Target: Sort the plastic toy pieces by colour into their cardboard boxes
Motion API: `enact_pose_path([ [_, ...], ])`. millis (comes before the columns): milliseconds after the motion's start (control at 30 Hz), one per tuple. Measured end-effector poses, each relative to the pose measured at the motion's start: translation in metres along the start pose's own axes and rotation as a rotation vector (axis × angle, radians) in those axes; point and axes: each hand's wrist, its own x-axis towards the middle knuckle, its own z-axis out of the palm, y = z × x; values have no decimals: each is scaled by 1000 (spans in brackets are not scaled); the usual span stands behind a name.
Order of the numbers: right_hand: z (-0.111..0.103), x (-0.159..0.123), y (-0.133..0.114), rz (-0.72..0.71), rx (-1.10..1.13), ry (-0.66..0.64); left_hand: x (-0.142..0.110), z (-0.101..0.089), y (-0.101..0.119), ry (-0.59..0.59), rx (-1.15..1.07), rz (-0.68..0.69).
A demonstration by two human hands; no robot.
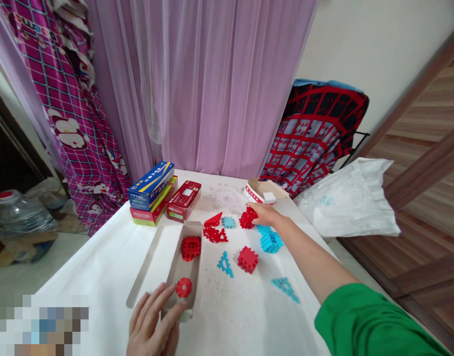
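Note:
My right hand (267,215) reaches across the table with its fingers closed on a stack of red toothed plastic building pieces (248,218). An open white cardboard box (198,291) lies lengthwise near me, its lid flap spread to the left. Inside it are a red toothed block (191,248) and a red notched disc (183,287). My left hand (153,316) rests at the box's near end, fingers stretched out over the rim. Beside the box lie a red toothed block (248,259), a blue triangle piece (225,265) and blue toothed pieces (270,241) near my right forearm.
A blue box (152,185) sits stacked on another box at the far left, beside a dark red box (184,200). An open red-and-white box (259,192) stands at the back right. More red pieces (215,234) and a blue triangle (285,289) lie on the white tabletop (101,267).

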Motion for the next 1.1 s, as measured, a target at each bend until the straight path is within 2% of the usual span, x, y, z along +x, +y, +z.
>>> enact_pose_path([
  [67,-8,-8,-8,-6,2,-4,1,-1,2,-11,-15,-22],
  [133,-17,-19,-27,-46,16,-6,1,-3,5,-32,-30,-42],
  [233,-31,-42,-74,-196,111,-18,4,-6,9,-34,-45,-67],
  [333,-42,-64,-130,-363,209,-94,6,-7,13,-23,-55,-92],
  [433,-42,-75,-176,-441,219,-131,8,-8,15,-12,-63,-109],
  [567,-29,-75,-210,-510,196,-163,9,-9,17,-10,-83,-121],
  [700,-14,-71,-224,-498,159,-177,11,-9,20,12,-123,-166],
  [833,-10,-72,-226,-437,101,-76,12,-6,24,52,-170,-233],
  [933,-12,-79,-219,-387,122,-7,12,-6,23,55,-163,-238],
  [1100,-14,-94,-192,-336,139,-1,11,-10,17,-13,-60,-146],
])
